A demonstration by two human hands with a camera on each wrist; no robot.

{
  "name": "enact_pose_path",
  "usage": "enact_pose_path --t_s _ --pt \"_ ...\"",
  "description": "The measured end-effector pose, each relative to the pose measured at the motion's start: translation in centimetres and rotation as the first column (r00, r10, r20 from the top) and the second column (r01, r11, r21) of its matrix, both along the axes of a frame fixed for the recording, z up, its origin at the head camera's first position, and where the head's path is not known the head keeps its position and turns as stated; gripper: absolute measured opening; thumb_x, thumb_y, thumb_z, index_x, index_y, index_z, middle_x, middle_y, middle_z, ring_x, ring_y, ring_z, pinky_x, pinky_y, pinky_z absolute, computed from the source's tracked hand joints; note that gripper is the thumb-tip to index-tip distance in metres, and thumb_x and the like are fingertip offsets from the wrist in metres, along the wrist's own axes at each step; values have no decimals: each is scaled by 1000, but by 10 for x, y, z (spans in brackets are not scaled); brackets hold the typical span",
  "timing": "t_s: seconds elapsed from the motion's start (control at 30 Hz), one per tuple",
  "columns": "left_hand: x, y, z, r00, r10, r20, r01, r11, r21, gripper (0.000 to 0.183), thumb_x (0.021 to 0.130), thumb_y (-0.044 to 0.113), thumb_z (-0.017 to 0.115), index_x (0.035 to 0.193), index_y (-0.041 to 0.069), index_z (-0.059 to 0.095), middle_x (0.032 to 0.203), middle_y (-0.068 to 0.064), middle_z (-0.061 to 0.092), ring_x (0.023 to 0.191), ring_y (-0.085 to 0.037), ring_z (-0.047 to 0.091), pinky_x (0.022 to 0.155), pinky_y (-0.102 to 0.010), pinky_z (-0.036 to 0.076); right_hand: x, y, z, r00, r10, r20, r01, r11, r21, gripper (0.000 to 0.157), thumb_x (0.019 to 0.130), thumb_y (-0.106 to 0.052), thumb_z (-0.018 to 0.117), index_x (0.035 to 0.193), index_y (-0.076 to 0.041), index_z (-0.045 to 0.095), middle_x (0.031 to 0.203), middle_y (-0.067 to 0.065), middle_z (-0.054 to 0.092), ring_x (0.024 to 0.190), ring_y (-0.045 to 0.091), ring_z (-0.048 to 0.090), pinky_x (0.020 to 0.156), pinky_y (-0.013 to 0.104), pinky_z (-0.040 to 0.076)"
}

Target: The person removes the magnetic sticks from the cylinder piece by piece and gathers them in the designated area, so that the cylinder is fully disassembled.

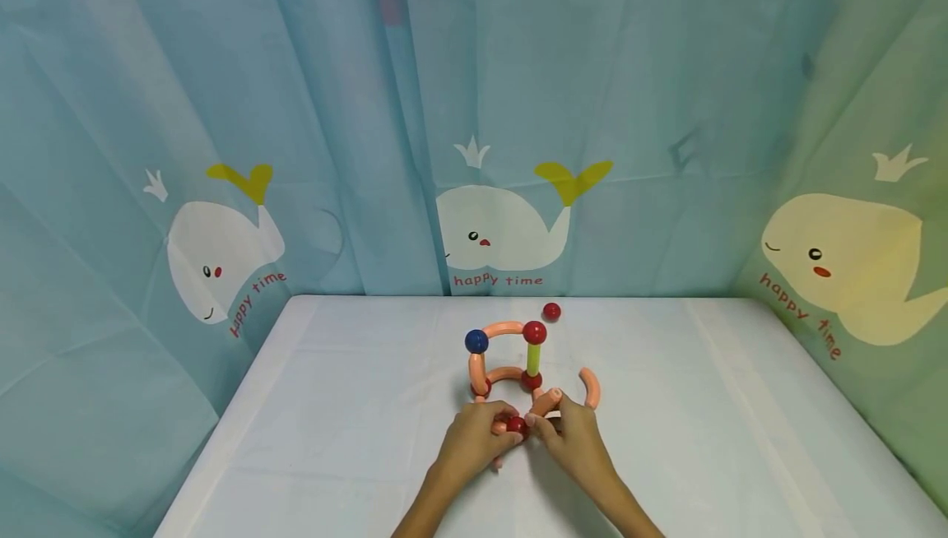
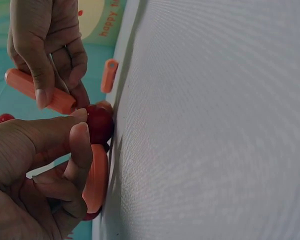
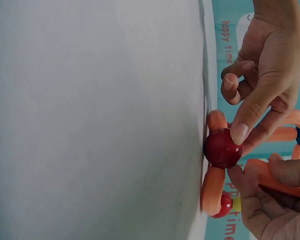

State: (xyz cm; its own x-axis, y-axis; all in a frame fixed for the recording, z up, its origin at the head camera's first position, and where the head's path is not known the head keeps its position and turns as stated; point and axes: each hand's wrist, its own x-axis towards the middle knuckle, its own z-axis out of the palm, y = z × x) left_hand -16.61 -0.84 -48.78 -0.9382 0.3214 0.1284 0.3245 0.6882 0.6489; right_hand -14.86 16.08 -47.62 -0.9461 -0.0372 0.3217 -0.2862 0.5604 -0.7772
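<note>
Just in front of the standing frame of balls and rods, my left hand [image 1: 476, 438] pinches a red ball [image 1: 517, 426] between thumb and fingers. That ball [image 3: 222, 148] sits low by the tabletop, with a curved orange rod [image 2: 95, 180] joined beside it. My right hand [image 1: 576, 443] grips another orange rod [image 1: 546, 401], tilted up, its lower end close to the ball. Whether this rod touches the ball I cannot tell. Behind the hands, the frame has a blue ball [image 1: 476, 341], a red ball [image 1: 535, 332] and an upright yellow-green rod [image 1: 533, 359].
A loose curved orange rod [image 1: 591, 387] lies right of the frame. One more red ball [image 1: 551, 312] rests near the back edge of the white table [image 1: 333, 439]. Blue curtains [image 1: 629, 94] with whale prints hang around the table.
</note>
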Motion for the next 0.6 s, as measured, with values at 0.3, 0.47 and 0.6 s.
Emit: enact_pose_path --t_s 0.3,0.47,0.6 --pt "1 0 0 1000 -9 -8 9 1000 -2 25 79 26 81 101 16 75 92 4 73 74 -3 57 63 -21 43 2 2 2 1000 2 1 -2 1000 1 13 81 1 74 91 0 65 85 10 72 75 27 73 64 18 56" --pt "2 2 -1 1000 -8 7 8 1000 -5 26 78 26 82 101 17 74 91 4 72 73 -3 55 62 -22 42 3 7 5 998 -17 53 15 999 36 16 88 -6 70 102 0 66 84 3 69 75 17 68 62 18 53" --pt "1 1 1 1000 3 9 -3 1000 -16 26 78 28 82 101 18 75 91 5 72 73 -3 55 63 -23 44 3 16 11 999 -27 34 24 996 84 10 90 -9 69 98 -4 67 84 1 66 79 14 64 61 20 51"
